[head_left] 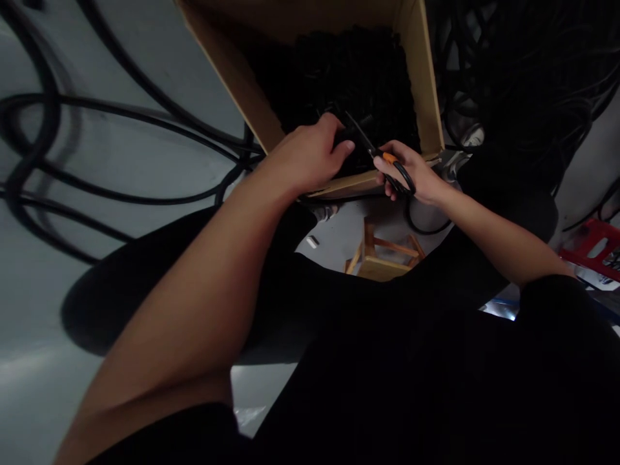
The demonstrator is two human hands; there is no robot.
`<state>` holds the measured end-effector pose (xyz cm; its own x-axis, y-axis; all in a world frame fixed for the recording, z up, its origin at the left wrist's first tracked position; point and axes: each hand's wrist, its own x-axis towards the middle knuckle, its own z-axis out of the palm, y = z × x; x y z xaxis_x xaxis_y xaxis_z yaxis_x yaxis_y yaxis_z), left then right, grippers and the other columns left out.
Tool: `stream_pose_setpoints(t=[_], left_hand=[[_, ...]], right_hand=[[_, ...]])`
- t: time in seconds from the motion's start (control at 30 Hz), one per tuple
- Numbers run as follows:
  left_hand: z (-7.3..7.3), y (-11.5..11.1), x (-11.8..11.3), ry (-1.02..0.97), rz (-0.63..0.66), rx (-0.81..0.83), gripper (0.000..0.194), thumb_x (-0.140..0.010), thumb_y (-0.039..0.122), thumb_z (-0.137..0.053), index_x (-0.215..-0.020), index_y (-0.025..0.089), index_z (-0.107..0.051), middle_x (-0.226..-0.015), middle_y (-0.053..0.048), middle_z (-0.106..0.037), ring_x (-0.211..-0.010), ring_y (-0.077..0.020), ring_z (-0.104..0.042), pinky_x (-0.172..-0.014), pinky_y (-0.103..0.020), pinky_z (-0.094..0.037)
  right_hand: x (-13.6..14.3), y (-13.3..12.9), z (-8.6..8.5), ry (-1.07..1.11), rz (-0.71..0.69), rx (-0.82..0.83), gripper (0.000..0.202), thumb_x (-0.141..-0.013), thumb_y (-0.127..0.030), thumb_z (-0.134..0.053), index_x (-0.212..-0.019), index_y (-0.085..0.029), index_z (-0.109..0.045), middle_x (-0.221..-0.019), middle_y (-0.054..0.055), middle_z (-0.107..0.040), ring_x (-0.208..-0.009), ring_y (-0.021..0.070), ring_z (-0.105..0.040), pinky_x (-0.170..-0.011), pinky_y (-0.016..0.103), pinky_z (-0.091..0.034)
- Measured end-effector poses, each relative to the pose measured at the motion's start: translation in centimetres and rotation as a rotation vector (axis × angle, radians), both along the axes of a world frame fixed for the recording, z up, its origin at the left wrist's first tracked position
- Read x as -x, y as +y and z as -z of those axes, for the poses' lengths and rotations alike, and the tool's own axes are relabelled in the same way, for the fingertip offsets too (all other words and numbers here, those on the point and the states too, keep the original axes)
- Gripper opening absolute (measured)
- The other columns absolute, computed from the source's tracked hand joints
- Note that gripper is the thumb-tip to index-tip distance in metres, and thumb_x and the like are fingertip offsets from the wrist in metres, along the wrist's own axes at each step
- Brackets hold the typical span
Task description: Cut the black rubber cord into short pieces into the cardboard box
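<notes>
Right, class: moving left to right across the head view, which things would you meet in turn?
Looped black tubing on the floor → left hand → scissor blades → right hand → red object at the edge.

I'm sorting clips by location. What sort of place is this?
Probably a workshop or factory floor: thick black hoses or cables loop across the grey floor, a cardboard box holds many dark pieces, and the right hand holds scissors.
</notes>
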<state>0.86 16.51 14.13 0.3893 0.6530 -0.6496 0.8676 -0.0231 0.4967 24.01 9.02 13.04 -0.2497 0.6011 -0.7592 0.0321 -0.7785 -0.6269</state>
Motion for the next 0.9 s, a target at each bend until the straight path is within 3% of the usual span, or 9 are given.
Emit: stream_pose_setpoints(t=[0.2,0.4,0.5,0.67,0.77,0.9], left_hand=[[0.1,0.1,-1.1,-0.075,-0.056,0.002,0.048,-0.117,0.047,-0.062,-0.157,0.021,-0.070,-0.135,-0.007,-0.087,-0.133,-0.0314,-0.075,-0.124,-0.042,-0.053],[0.3,0.0,-1.6,-0.052,-0.013,-0.018,0.049,-0.117,0.046,-0.056,-0.154,0.020,-0.074,-0.136,-0.007,-0.085,-0.124,-0.0285,-0.074,-0.120,-0.044,-0.054],[2.0,-0.1,-1.4,-0.112,0.003,-0.017,0.044,-0.113,0.047,-0.061,-0.147,0.024,-0.077,-0.130,-0.007,-0.086,-0.126,-0.0306,-0.076,-0.118,-0.042,-0.056],[6.6,-0.6,-0.1,-0.316,0.055,0.011,0.039,-0.108,0.055,-0.068,-0.133,0.026,-0.079,-0.112,-0.011,-0.085,-0.127,-0.0404,-0.081,-0.110,-0.045,-0.061],[8.5,-0.8,0.5,-0.355,0.104,0.001,0.039,-0.109,0.053,-0.065,-0.130,0.023,-0.078,-0.109,-0.012,-0.083,-0.109,-0.0371,-0.080,-0.103,-0.047,-0.063],[9.0,-0.6,0.9,-0.379,0.071,0.031,0.046,-0.113,0.062,-0.059,-0.132,0.024,-0.076,-0.108,-0.011,-0.083,-0.106,-0.0336,-0.079,-0.100,-0.044,-0.063]], right_hand=[[-0.1,-0.7,-0.8,-0.023,0.102,0.056,0.068,-0.099,-0.073,-0.101,-0.110,-0.033,-0.048,-0.074,-0.009,-0.064,-0.056,0.0150,-0.058,-0.041,0.023,-0.048],[-0.6,-0.9,-0.5,0.019,0.107,0.116,0.068,-0.101,-0.081,-0.095,-0.113,-0.032,-0.050,-0.070,-0.010,-0.060,-0.052,0.0147,-0.057,-0.039,0.023,-0.045],[-1.2,-0.7,-0.2,0.034,0.111,0.177,0.064,-0.103,-0.080,-0.093,-0.115,-0.030,-0.056,-0.071,-0.008,-0.064,-0.054,0.0152,-0.063,-0.042,0.023,-0.049],[-1.3,-0.7,0.2,0.032,0.127,0.299,0.055,-0.109,-0.069,-0.093,-0.115,-0.027,-0.058,-0.076,-0.003,-0.072,-0.062,0.0156,-0.071,-0.052,0.021,-0.058],[-0.8,-0.8,0.5,0.037,0.134,0.322,0.053,-0.111,-0.064,-0.094,-0.111,-0.027,-0.055,-0.072,-0.006,-0.067,-0.057,0.0130,-0.065,-0.047,0.017,-0.051],[0.0,-0.8,0.4,0.041,0.167,0.299,0.054,-0.113,-0.056,-0.094,-0.109,-0.029,-0.048,-0.069,-0.011,-0.059,-0.050,0.0098,-0.053,-0.040,0.013,-0.037]])
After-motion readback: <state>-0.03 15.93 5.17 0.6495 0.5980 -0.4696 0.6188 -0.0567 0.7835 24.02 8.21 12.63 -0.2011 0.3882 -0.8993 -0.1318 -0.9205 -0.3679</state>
